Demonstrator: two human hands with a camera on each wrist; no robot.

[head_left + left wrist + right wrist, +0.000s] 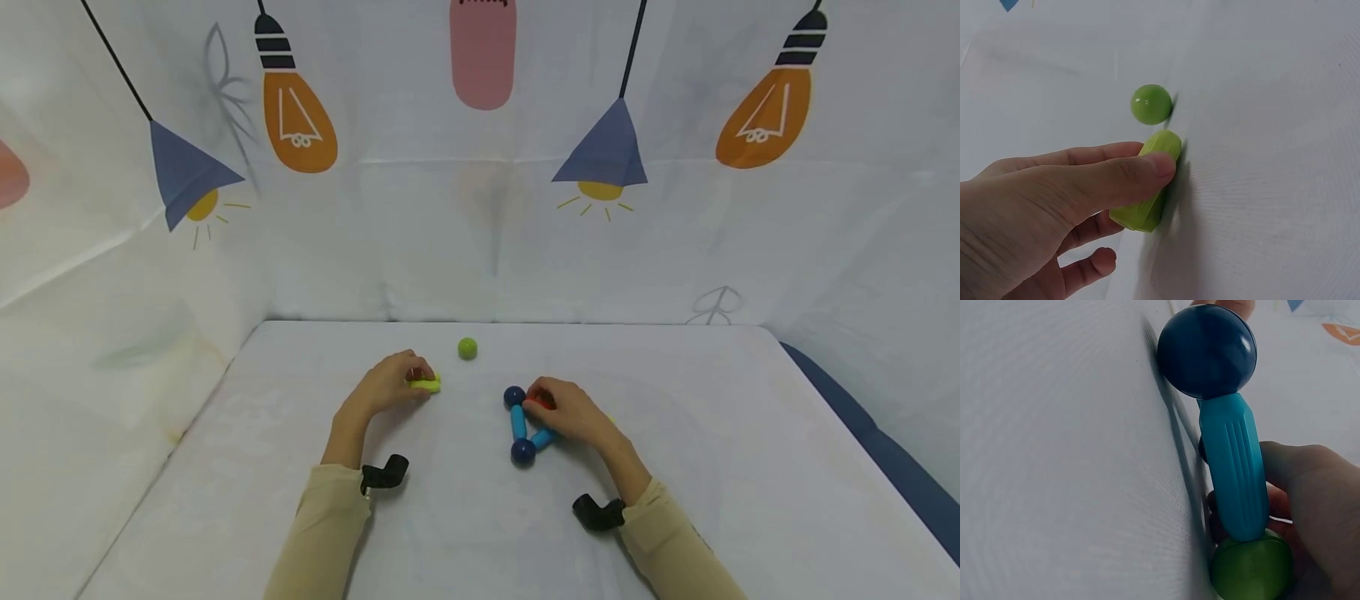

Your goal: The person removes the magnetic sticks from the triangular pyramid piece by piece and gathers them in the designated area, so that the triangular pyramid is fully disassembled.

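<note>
1. The left hand pinches a yellow-green, ribbed, plastic-looking rod between thumb and forefinger, its other fingers loosely bent; the rod is above or on the white table, I cannot tell which.
2. The right hand is closed at the fingertips on a red piece, mostly hidden, beside the joined pieces.
3. Next to that hand, a glossy dark-blue ball and a second dark-blue ball stand at the two ends of a light-blue rod; another light-blue rod runs from the nearer ball under the hand.
4. Farther out, a loose, shiny green ball lies beyond the left hand, apart from the rod.
5. The step in hand looks like fitting the red piece while the left hand handles its rod; the next move seems to call for steadying the frame and lining up ends.
6. The right wrist view alone shows a second green ball at the other rod's far end; the red piece shows only from the head.
</note>
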